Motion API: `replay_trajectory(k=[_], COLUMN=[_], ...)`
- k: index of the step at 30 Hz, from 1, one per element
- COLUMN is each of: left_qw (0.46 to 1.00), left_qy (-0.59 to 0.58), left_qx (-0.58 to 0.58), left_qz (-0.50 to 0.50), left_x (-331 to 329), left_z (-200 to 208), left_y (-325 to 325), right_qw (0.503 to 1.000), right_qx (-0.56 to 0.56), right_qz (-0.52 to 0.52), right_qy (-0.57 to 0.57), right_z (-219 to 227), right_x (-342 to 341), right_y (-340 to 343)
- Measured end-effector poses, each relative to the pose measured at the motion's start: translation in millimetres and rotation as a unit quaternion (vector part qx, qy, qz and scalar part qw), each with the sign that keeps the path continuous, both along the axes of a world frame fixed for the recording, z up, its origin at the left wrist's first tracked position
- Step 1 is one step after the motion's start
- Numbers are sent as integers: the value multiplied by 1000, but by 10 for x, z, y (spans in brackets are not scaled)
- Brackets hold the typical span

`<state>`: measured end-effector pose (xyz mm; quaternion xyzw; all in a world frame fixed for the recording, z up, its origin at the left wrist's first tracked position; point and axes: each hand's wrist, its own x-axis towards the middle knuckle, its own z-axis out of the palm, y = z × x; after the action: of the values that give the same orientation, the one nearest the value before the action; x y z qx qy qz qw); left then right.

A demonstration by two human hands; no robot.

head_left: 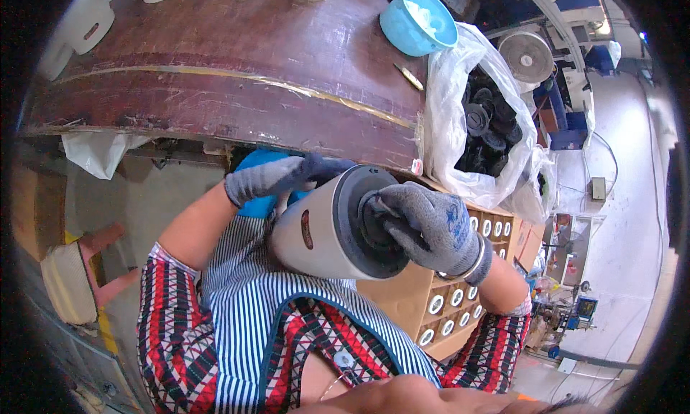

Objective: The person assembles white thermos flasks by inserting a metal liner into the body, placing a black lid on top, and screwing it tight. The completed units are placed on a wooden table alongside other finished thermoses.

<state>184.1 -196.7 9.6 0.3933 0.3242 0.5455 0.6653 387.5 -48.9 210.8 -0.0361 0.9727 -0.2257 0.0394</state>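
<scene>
A cream, cylinder-shaped container (pixel 323 241) with a dark oval label lies tilted over my lap, its black round end (pixel 351 198) facing up and to the right. My left hand (pixel 277 180), in a grey knit glove, is closed on the container's far side; its fingertips are partly hidden behind it. My right hand (pixel 435 223), gloved too, has its fingers curled on a smaller black disc-shaped piece (pixel 374 227) set in the middle of that end. The fingers and palm cover part of this piece.
Beyond my hands stands a dark red-brown table (pixel 251 105) bearing more cream containers (pixel 90 22) and a blue basin (pixel 399 26). A plastic bag (pixel 449 141) of black round parts is at the right. Beside me sits a divided cardboard box (pixel 402 299); a stool (pixel 68 284) is at left.
</scene>
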Motion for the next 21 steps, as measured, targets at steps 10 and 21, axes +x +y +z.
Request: replay_trajectory(k=[10,21], left_qw=[885,860], left_qy=[345,448], left_qx=[24,99], left_qz=[310,224], left_x=[769,901], left_z=[-177,-264], left_y=[-1011,-1284], right_qw=[931,772], right_qx=[-23,-348], right_qz=[-365,-526], right_qy=[-1,-73], right_z=[-830,-1768], right_x=[683,1262], right_y=[282,511])
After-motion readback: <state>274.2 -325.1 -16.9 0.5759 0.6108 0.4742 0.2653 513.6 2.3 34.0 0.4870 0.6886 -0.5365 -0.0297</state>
